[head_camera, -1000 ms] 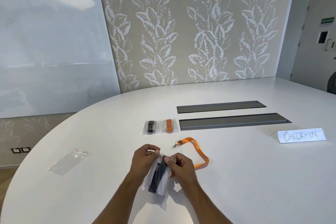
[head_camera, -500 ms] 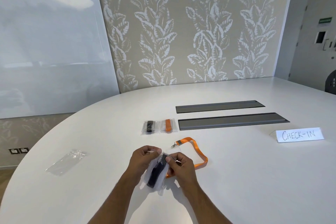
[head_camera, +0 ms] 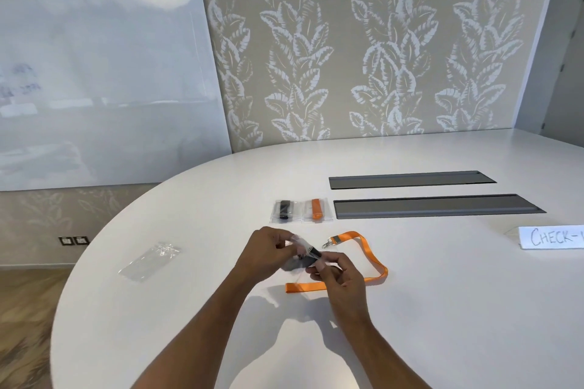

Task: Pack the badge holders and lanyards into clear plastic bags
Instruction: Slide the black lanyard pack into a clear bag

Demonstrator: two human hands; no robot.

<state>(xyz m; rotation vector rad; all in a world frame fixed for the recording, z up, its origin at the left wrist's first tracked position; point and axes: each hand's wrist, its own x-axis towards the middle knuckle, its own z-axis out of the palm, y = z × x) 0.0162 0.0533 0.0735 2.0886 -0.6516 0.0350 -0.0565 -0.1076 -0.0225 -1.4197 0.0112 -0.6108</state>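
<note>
Both hands hold a clear plastic bag [head_camera: 304, 254] with a folded black lanyard inside, just above the white table [head_camera: 442, 309]. My left hand [head_camera: 267, 254] pinches the bag's upper left edge; my right hand [head_camera: 339, 273] grips its right side. An orange lanyard [head_camera: 373, 259] with a metal clip lies loose on the table right behind my right hand. Two packed bags lie farther back: one with a black lanyard [head_camera: 283, 211], one with an orange lanyard [head_camera: 316, 209]. An empty clear bag [head_camera: 150, 260] lies at the left.
Two grey cable flaps [head_camera: 436, 206] are set in the table at the back right. A "CHECK-IN" paper sign [head_camera: 551, 237] stands at the right edge. A whiteboard [head_camera: 101, 79] leans against the patterned wall on the left.
The bag with the black lanyard has been turned from hanging upright to lying more level between my hands, and more of the orange lanyard shows below them.
</note>
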